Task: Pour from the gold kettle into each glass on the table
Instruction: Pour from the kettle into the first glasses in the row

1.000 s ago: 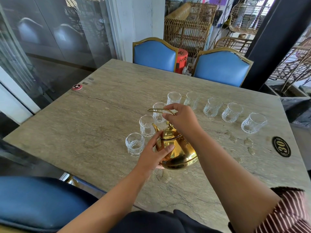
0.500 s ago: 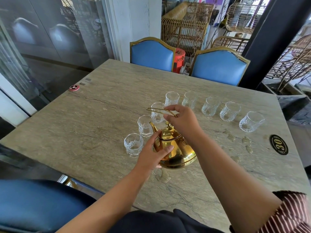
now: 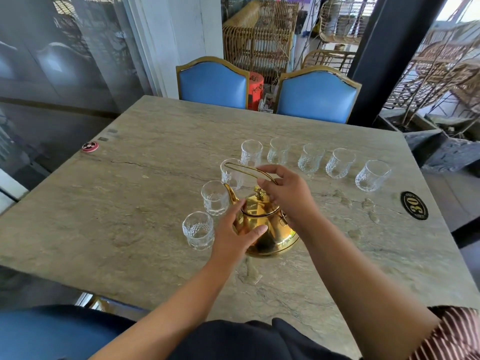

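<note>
The gold kettle (image 3: 270, 229) stands on the stone table (image 3: 130, 216), its spout toward the left glasses. My left hand (image 3: 236, 235) cups the kettle's body from the near left side. My right hand (image 3: 285, 193) pinches the thin gold handle (image 3: 241, 170) above the lid. Several clear cut glasses curve around the kettle: the nearest glass (image 3: 198, 229) at its left, a second glass (image 3: 215, 198) beside the spout, a third glass (image 3: 231, 174) behind the handle, and others running right to the far right glass (image 3: 372, 175).
Two blue chairs (image 3: 213, 83) (image 3: 315, 97) stand at the table's far edge. A round red disc (image 3: 90, 146) lies near the left edge, a black "30" badge (image 3: 414, 205) near the right edge. Wet patches mark the stone right of the kettle. A blue seat (image 3: 52, 333) is at lower left.
My right hand has slid back along the handle and loosened to a pinch. The kettle and left hand have hardly moved.
</note>
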Demonstrator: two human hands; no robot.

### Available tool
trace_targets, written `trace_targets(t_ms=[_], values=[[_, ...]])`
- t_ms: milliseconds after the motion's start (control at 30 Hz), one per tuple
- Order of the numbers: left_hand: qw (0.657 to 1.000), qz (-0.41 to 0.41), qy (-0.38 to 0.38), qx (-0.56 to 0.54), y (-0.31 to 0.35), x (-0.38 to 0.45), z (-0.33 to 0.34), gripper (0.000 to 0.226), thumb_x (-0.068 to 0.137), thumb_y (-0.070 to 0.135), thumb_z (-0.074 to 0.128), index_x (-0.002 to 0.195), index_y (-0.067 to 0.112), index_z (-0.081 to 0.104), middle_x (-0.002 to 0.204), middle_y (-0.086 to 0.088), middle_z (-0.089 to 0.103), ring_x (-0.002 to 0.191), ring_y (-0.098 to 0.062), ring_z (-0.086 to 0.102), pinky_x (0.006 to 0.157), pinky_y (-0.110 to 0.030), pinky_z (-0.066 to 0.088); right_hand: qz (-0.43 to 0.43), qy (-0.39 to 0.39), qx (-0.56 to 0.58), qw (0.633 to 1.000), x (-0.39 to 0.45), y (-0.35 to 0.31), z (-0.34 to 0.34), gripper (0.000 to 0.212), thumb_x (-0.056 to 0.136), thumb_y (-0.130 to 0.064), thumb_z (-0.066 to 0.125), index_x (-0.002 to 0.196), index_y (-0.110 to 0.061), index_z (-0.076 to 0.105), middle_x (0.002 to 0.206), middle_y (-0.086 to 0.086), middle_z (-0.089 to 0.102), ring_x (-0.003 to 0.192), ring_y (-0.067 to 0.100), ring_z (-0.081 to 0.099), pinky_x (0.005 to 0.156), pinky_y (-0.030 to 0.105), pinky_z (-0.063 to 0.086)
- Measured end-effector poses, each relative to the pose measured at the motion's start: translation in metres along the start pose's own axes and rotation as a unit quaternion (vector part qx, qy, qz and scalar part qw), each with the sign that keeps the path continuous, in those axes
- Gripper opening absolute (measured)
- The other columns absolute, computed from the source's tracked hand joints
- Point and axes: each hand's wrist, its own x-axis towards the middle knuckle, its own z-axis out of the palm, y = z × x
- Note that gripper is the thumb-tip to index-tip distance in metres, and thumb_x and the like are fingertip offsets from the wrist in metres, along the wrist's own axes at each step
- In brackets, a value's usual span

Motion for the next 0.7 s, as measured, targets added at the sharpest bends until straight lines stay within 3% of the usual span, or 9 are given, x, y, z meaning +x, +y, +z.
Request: trace_targets(t_ms=[100, 200, 333, 433, 467, 567, 700], values=[[1.000, 0.001, -0.019, 0.012, 0.005, 0.008, 0.000, 0.086, 0.064, 0.056, 0.084, 0.141, 0.050, 0.046, 0.148, 0.010, 0.047, 0.134, -0.013, 0.049, 0.110, -0.045, 0.046, -0.005, 0.019, 0.004, 1.000, 0.003, -0.005, -0.002, 0.023, 0.087, -0.015, 0.070, 0.108, -0.024, 0.070, 0.069, 0.005, 0.057, 0.057, 0.015, 0.044, 0.055, 0.027, 0.041], [0.999, 0.002, -0.034, 0.021, 0.013, 0.019, 0.000, 0.082, 0.069, 0.051, 0.084, 0.142, 0.050, 0.045, 0.150, 0.010, 0.047, 0.136, -0.012, 0.046, 0.112, -0.040, 0.043, -0.012, 0.026, -0.015, 0.999, 0.012, -0.011, -0.005, 0.022, 0.088, -0.017, 0.069, 0.107, -0.027, 0.070, 0.074, 0.008, 0.059, 0.064, 0.020, 0.044, 0.059, 0.032, 0.041], [0.998, -0.021, -0.052, 0.025, 0.026, 0.033, 0.001, 0.073, 0.062, 0.062, 0.082, 0.123, 0.074, 0.044, 0.148, 0.014, 0.048, 0.133, -0.019, 0.053, 0.106, -0.053, 0.047, -0.012, 0.015, -0.035, 0.999, 0.029, -0.019, -0.009, 0.023, 0.089, -0.016, 0.067, 0.108, -0.028, 0.068, 0.065, 0.000, 0.055, 0.064, 0.021, 0.041, 0.061, 0.034, 0.038], [0.998, -0.047, -0.050, -0.005, 0.030, 0.041, 0.003, 0.074, 0.075, 0.044, 0.084, 0.135, 0.061, 0.046, 0.136, 0.017, 0.049, 0.104, 0.001, 0.069, 0.100, -0.048, 0.053, -0.016, -0.006, -0.067, 0.998, 0.042, -0.024, -0.012, 0.030, 0.090, -0.010, 0.063, 0.117, -0.021, 0.066, 0.062, -0.008, 0.054, 0.056, 0.018, 0.040, 0.057, 0.032, 0.037], [0.997, -0.052, -0.051, -0.010, 0.031, 0.044, 0.003, 0.073, 0.074, 0.044, 0.085, 0.134, 0.062, 0.046, 0.135, 0.017, 0.050, 0.104, 0.001, 0.069, 0.099, -0.048, 0.053, -0.020, -0.011, -0.079, 0.997, 0.046, -0.024, -0.012, 0.031, 0.090, -0.009, 0.062, 0.119, -0.019, 0.065, 0.062, -0.009, 0.054, 0.053, 0.015, 0.040, 0.055, 0.031, 0.037], [0.995, -0.080, -0.046, -0.024, 0.034, 0.050, 0.005, 0.068, 0.068, 0.051, 0.086, 0.121, 0.071, 0.048, 0.144, 0.013, 0.051, 0.125, -0.020, 0.060, 0.099, -0.053, 0.053, -0.025, -0.021, -0.116, 0.993, 0.057, -0.029, -0.013, 0.031, 0.090, -0.010, 0.062, 0.121, -0.017, 0.064, 0.065, -0.008, 0.053, 0.049, 0.010, 0.042, 0.054, 0.026, 0.038], [0.991, -0.117, -0.045, -0.056, 0.033, 0.053, 0.005, 0.068, 0.075, 0.038, 0.085, 0.127, 0.063, 0.049, 0.147, 0.009, 0.049, 0.118, -0.023, 0.065, 0.082, -0.049, 0.061, -0.027, -0.026, -0.154, 0.987, 0.068, -0.030, -0.009, 0.032, 0.091, -0.014, 0.062, 0.123, -0.019, 0.064, 0.069, -0.015, 0.048, 0.048, 0.004, 0.045, 0.052, 0.021, 0.037]])
